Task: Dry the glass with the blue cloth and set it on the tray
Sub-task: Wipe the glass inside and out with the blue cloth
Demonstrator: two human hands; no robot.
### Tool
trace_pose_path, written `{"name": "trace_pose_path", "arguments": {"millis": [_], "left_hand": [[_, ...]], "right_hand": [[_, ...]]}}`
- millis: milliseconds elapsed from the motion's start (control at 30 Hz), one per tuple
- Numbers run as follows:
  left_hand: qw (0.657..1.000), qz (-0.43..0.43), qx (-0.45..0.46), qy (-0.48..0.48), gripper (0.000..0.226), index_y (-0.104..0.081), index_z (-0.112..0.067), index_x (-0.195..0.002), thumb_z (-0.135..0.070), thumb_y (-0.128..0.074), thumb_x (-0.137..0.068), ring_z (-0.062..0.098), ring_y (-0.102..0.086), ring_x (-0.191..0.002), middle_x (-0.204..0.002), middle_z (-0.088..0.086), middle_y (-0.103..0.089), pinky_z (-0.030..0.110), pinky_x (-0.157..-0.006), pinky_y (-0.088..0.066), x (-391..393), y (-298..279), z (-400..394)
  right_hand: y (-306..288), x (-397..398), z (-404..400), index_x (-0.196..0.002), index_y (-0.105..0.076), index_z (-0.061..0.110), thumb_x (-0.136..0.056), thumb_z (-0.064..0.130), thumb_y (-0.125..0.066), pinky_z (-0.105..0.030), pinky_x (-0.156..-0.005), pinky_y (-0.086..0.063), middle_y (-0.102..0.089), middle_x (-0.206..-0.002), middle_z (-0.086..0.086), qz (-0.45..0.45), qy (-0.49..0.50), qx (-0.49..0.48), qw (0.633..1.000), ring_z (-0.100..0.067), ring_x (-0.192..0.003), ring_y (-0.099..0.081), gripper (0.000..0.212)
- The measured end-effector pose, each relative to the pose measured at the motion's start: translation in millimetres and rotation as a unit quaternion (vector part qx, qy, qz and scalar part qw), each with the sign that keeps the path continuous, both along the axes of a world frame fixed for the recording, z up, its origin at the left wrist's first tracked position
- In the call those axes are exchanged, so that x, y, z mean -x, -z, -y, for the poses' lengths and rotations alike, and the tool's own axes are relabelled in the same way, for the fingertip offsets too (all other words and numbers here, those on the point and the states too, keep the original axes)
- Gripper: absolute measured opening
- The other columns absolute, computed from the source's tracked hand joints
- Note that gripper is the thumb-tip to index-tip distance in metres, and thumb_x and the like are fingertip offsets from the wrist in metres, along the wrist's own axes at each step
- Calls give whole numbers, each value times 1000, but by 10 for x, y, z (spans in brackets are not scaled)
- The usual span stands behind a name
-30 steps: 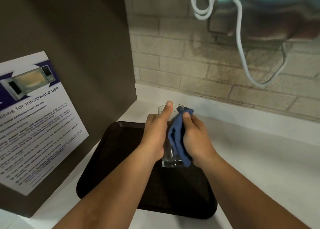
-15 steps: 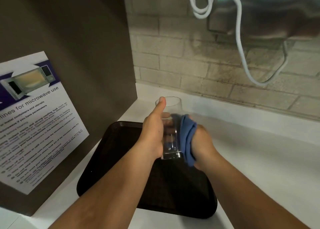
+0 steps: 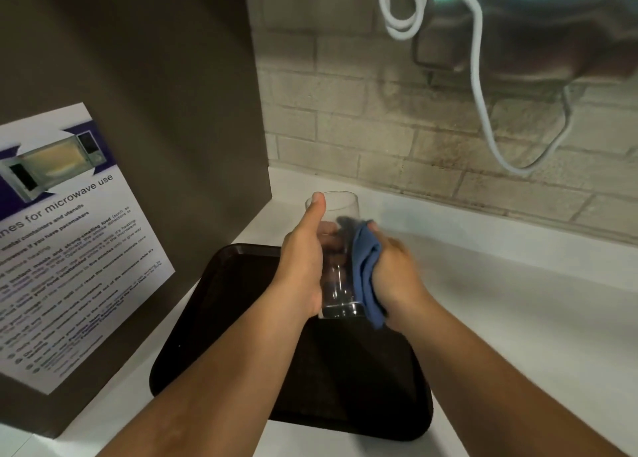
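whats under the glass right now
The dark tray lies below the glass, which the left hand holds. Whether its base touches the tray cannot be told; hands and blue cloth cover the tray's middle.

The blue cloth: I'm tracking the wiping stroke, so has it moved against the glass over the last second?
Yes. The blue cloth has slid down from the rim of the glass to its right side wall.

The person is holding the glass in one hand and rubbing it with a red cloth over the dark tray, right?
Almost. The cloth is blue, not red, as the head view shows. The rest holds: the left hand grips the glass while the right hand presses the cloth against its side, above the dark tray.
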State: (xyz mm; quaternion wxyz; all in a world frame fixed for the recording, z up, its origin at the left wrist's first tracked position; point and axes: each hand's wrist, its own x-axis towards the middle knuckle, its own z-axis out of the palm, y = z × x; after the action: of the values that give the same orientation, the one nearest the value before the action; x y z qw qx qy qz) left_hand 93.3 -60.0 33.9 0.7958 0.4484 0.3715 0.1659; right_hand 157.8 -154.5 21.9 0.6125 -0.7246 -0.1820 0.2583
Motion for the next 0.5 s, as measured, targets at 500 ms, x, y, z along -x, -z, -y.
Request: {"name": "trace_pose_path", "arguments": {"millis": [500], "left_hand": [[999, 7, -43, -6, 69, -73, -8, -112, -72, -56, -93, 25, -71, -80, -93, 9, -75, 40, -73, -55, 0, -114, -12]], "right_hand": [[52, 29, -2, -83, -60, 34, -95, 51, -37, -44, -92, -50, -69, -100, -12, 4, 7, -51, 999, -27, -95, -67, 31]]}}
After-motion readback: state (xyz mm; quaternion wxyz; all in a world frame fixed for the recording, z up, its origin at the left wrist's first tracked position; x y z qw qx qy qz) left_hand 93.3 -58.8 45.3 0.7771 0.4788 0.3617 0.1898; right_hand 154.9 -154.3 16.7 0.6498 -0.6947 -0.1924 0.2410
